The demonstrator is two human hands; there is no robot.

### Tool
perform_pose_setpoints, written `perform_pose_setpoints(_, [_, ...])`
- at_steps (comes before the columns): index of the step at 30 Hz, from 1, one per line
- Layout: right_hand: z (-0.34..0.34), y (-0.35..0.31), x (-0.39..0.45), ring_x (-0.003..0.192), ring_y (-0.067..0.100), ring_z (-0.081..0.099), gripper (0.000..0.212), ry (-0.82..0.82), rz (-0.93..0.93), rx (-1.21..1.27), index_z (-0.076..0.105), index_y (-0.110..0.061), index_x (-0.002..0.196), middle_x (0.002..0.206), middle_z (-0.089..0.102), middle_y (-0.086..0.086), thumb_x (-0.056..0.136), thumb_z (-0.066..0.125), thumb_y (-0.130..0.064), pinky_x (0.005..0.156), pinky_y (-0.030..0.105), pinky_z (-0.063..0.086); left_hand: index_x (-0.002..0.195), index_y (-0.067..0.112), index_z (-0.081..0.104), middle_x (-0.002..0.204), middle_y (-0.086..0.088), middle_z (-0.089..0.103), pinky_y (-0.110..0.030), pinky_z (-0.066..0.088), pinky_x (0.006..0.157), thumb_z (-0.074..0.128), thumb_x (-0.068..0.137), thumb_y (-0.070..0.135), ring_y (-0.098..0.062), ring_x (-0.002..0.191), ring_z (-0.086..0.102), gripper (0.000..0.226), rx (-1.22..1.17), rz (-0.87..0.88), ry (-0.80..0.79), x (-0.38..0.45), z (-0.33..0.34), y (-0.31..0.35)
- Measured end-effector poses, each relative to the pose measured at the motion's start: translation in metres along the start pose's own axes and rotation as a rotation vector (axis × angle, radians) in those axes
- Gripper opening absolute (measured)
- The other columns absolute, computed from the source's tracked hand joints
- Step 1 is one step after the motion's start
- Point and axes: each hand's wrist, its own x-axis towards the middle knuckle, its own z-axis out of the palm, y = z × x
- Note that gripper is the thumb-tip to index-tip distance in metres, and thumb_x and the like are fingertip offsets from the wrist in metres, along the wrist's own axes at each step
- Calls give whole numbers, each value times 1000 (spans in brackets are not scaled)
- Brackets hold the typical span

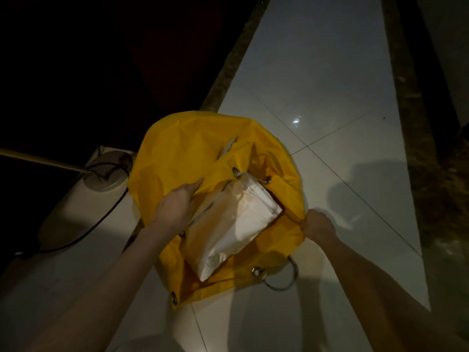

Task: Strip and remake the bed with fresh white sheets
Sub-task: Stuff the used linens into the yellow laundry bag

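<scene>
Head view: left hand [175, 208] pinching and right hand [317, 224] gripping opposite rims of the yellow laundry bag [182, 153] on the tiled floor [317, 85], folded white sheets [236, 222] inside; slack rims could collapse, snagging sheets on the drawstring [284, 283].
</scene>
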Motion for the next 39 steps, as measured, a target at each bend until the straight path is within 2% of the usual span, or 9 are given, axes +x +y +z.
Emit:
perform_pose_setpoints(5, [-17,-5,5,101,36,62,27,22,-65,94,61,3,108,108,65,23,92,61,-20,80,34,47,153,27,18,63,1,40,-30,19,43,32,103,8,-16,47,30,55,0,-32,10,-3,-1,10])
perform_pose_setpoints(9, [-27,-10,1,92,34,66,18,30,-116,163,61,-5,78,96,69,21,91,61,-17,77,34,51,138,27,45,56,3,40,-33,24,44,40,103,30,-14,47,36,35,-21,29,4,-4,-5,24])
perform_pose_setpoints(10, [-33,-14,-3,89,34,67,23,33,-136,159,56,-10,69,94,70,20,90,62,-17,76,34,51,113,30,59,54,2,39,-33,24,46,41,102,34,-15,47,37,21,-39,56,16,-5,-7,27])
perform_pose_setpoints(12, [-49,-27,-12,87,32,67,29,22,-183,120,49,-15,64,92,70,17,88,66,-18,76,35,54,65,28,43,51,0,35,-33,22,47,42,101,36,-15,45,33,37,-47,73,28,-5,-11,32])
perform_pose_setpoints(20, [-117,-76,-58,73,25,68,37,23,-320,106,52,-13,52,72,70,15,88,58,-5,71,33,54,56,18,27,50,-4,25,-39,30,54,52,98,33,-18,45,26,51,-134,131,104,0,-51,51])
perform_pose_setpoints(24, [-161,-88,-74,67,20,69,37,152,-305,272,53,-16,48,50,63,-4,82,58,-3,74,29,54,56,15,27,50,-4,21,-41,32,52,55,96,33,-18,44,23,52,-251,166,173,-5,-72,62])
perform_pose_setpoints(32, [-171,-82,-87,87,29,66,21,177,-313,89,56,-11,64,82,72,13,84,58,-9,75,30,48,61,13,44,53,-3,35,-27,26,50,60,94,33,-16,49,34,42,-330,153,31,-2,-54,93])
perform_pose_setpoints(35, [-167,-83,-89,90,31,64,30,183,-331,41,46,-17,58,87,71,15,85,58,-11,74,30,46,87,19,62,73,1,61,-30,44,62,63,91,33,-20,73,58,15,-288,156,-26,4,-43,101])
perform_pose_setpoints(39, [-172,-90,-93,82,26,65,24,200,-356,92,51,-14,61,79,72,11,84,57,-9,70,29,46,143,18,38,122,-2,63,-36,52,88,73,82,37,-24,109,61,73,-435,82,-12,7,-46,106])
